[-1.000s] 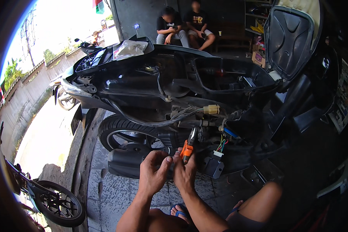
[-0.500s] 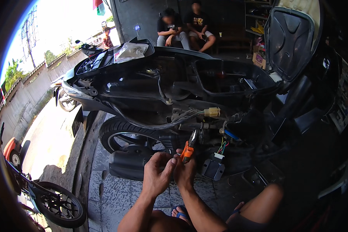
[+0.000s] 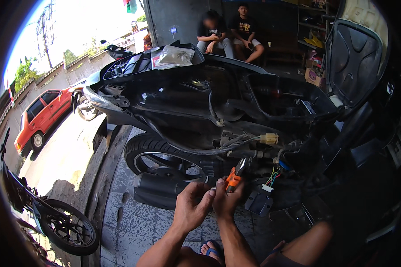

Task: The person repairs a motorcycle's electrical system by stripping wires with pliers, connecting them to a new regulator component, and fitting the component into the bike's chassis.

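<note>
My right hand (image 3: 227,201) is closed around pliers (image 3: 233,179) with orange handles, their dark jaws pointing up and to the right. Close against it, my left hand (image 3: 192,208) is closed with thumb and fingers pressed together; a small pale bit shows at the fingertips, too small to name. Both hands are in front of a dark scooter (image 3: 173,104) with its side panels off. Right of the pliers hangs a black box-shaped electrical unit (image 3: 259,203), its white connector (image 3: 267,188) joined to coloured wires. Above them a yellowish connector (image 3: 269,139) ends a wire bundle.
The scooter's rear wheel (image 3: 136,155) and silencer (image 3: 153,191) are beyond my left hand. Its raised seat (image 3: 354,62) stands at the right, beside the open storage bin (image 3: 289,100). Two people sit at the back. Another motorcycle wheel (image 3: 69,227) is at lower left.
The view has turned left, so the scooter and my hands appear farther right. A red car has come more fully into view on the road. The pliers remain in my right hand.
</note>
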### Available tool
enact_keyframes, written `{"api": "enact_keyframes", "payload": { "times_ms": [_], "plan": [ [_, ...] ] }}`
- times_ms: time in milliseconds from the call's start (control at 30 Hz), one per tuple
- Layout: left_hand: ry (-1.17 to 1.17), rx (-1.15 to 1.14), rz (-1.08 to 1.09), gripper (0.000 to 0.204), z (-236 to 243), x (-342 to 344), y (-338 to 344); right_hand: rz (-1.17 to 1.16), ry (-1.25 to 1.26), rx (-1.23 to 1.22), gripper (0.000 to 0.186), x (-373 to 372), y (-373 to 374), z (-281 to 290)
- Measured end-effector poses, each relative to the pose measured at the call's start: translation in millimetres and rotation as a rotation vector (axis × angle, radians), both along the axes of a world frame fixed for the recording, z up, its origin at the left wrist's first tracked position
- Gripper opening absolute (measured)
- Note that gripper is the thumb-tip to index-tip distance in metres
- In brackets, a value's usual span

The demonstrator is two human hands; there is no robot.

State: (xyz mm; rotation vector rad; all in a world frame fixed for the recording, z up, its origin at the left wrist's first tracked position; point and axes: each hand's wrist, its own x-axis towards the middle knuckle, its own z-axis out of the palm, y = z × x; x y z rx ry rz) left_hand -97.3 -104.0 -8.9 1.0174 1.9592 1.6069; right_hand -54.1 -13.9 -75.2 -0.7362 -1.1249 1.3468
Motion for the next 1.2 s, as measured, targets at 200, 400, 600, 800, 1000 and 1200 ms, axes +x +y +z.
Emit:
{"api": "enact_keyframes", "payload": {
  "times_ms": [200,400,600,800,1000,1200],
  "plan": [
    [0.081,-0.057,0.04,0.032,2.5,-11.6,-13.9,-0.026,0.013,0.11,0.043,-16.0,6.6,-24.1],
    [0.202,-0.024,-0.052,0.036,9.2,-1.3,6.3,0.046,-0.022,0.037,0.042,-4.9,36.8,-47.5],
    [0.181,-0.047,-0.044,0.033,21.0,13.0,-0.7,0.187,-0.028,0.032,0.026,22.7,12.2,-24.3],
    [0.223,-0.033,-0.072,0.036,20.6,22.5,12.0,0.208,-0.128,0.05,0.033,50.9,-1.8,0.7],
    [-0.04,0.026,-0.066,0.041,21.1,25.3,30.0,0.497,-0.014,-0.06,0.025,82.1,-6.5,29.7],
    [-0.479,0.261,-0.07,0.031,15.8,35.4,91.2,0.506,-0.046,-0.244,0.044,119.9,-9.2,41.8]
  ]
}}
